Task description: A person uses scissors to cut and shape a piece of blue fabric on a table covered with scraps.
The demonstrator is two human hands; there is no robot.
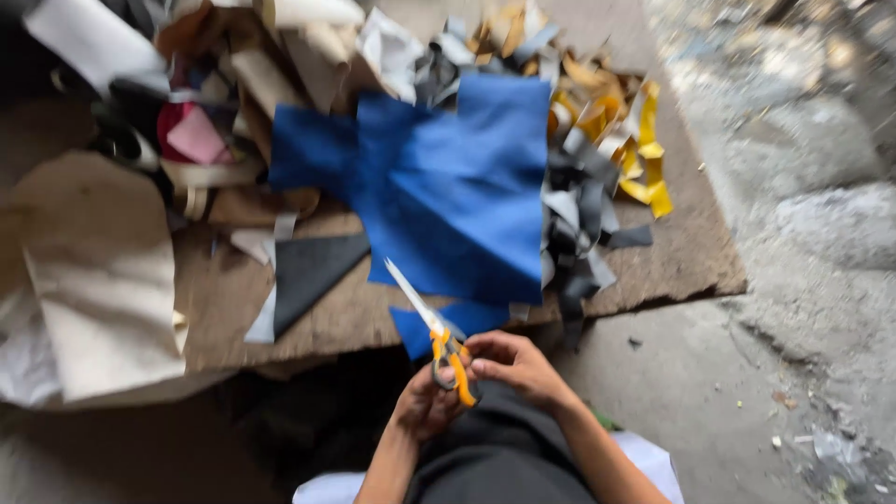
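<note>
A pair of scissors (431, 328) with orange-and-grey handles points up and to the left, blades closed over the board's front edge. My left hand (422, 403) is wrapped around the handles from below. My right hand (516, 365) touches the handles from the right, fingers curled at the loops. Just beyond the blade tip lies a large blue sheet of material (448, 182) on a wooden board (686, 257). A smaller blue piece (467, 319) hangs at the board's front edge, right behind the scissors.
Scraps lie heaped on the board: yellow strips (646, 163), grey and black offcuts (583, 219), a dark triangular piece (313, 266), a pink piece (194, 135), beige sheets (93, 271) at left. Rough concrete floor (803, 233) spreads to the right.
</note>
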